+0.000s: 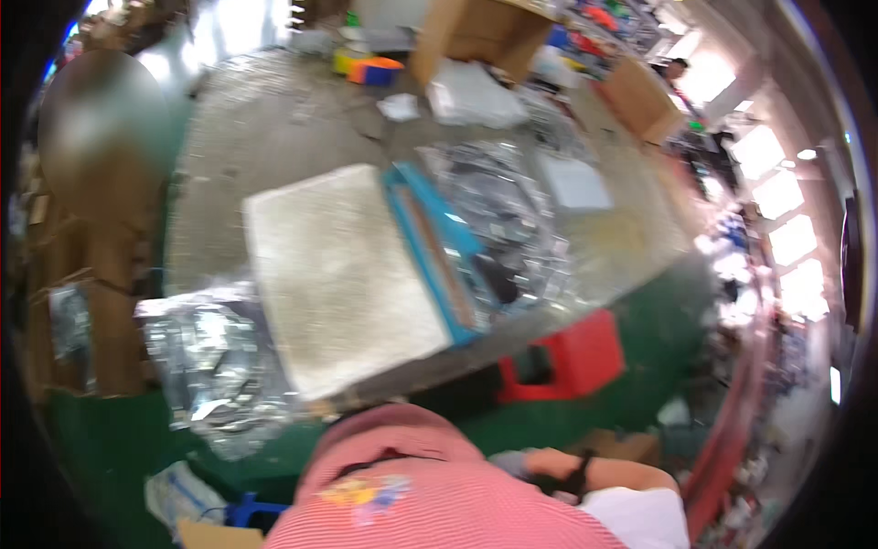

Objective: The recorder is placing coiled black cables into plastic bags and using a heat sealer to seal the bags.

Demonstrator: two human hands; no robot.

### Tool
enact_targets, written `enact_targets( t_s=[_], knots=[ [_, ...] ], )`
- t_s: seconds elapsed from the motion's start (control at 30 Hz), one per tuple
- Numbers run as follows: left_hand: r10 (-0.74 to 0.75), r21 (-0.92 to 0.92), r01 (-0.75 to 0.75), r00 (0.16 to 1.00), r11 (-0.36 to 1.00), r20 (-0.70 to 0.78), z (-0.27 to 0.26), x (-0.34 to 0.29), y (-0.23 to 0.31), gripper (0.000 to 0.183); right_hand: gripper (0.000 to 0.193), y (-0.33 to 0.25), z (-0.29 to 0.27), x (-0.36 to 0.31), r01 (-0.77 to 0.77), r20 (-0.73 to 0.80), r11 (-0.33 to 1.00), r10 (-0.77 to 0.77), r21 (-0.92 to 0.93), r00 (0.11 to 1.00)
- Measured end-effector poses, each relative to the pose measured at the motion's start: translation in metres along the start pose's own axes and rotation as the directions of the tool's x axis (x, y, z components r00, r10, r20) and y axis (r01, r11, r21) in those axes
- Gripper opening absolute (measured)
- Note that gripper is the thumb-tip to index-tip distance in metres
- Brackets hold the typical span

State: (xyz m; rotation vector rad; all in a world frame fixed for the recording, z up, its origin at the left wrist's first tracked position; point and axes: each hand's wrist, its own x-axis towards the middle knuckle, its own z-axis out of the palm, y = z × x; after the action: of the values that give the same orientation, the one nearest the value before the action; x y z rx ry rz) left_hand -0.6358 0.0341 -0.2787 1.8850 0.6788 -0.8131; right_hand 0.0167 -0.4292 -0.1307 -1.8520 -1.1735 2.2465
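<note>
"Stool [594, 352], red plastic: where does it stand?"

"Just off the near edge of the worktable [631, 242], over the green floor [663, 302]. It's the nearest clear thing to the right hand [541, 462]."

"What's that hand doing?"

"It's low, beside the pink striped garment [439, 508], with a black band [581, 471] at the wrist. A grey patch [509, 462] shows at its fingers, glove or cloth; blur hides which. I can't tell whether the fingers are curled or spread."

"And the left hand?"

"Out of sight, so I can't tell its state."

"What's on the table?"

"A pale rectangular board [343, 274] at the near edge, with a long blue tray [455, 226] beside it, a brown strip [437, 252] inside."

"Around those?"

"Clear plastic packaging [215, 357] droops at the board's left; a clear bag [526, 206] with dark contents lies right of the tray, near a white sheet [578, 183]. Farther back, an open cardboard box [439, 46]."
</note>
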Motion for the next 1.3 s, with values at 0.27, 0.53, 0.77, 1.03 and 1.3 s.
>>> enact_targets(
  t_s=[0.27,0.53,0.77,1.03,1.3],
  knots=[
    [-0.025,0.172,-0.001,0.988,0.985,0.151,-0.107,0.08,0.259,0.039,0.044,-0.035,-0.011,-0.053,-0.021,-0.052,0.998,0.018,-0.067,0.999],
    [-0.134,0.372,0.027,0.954,0.928,0.266,-0.105,0.036,0.413,0.04,0.04,-0.072,-0.078,-0.074,-0.165,-0.357,0.986,0.146,-0.023,0.922],
    [0.157,0.606,-0.164,0.985,0.778,0.066,-0.191,0.075,0.47,0.038,0.045,-0.109,-0.065,-0.064,-0.125,-0.501,0.991,0.127,0.038,0.856],
    [0.585,0.593,-0.48,0.811,0.646,0.02,-0.217,0.119,0.573,0.027,0.046,-0.109,-0.082,-0.103,-0.014,-0.717,0.953,0.238,0.303,0.655],
    [0.623,0.543,-0.532,0.782,0.65,0.019,-0.194,0.151,0.652,0.026,0.042,0.024,-0.166,-0.111,0.627,-0.823,0.553,0.489,0.548,0.289]
  ],
)
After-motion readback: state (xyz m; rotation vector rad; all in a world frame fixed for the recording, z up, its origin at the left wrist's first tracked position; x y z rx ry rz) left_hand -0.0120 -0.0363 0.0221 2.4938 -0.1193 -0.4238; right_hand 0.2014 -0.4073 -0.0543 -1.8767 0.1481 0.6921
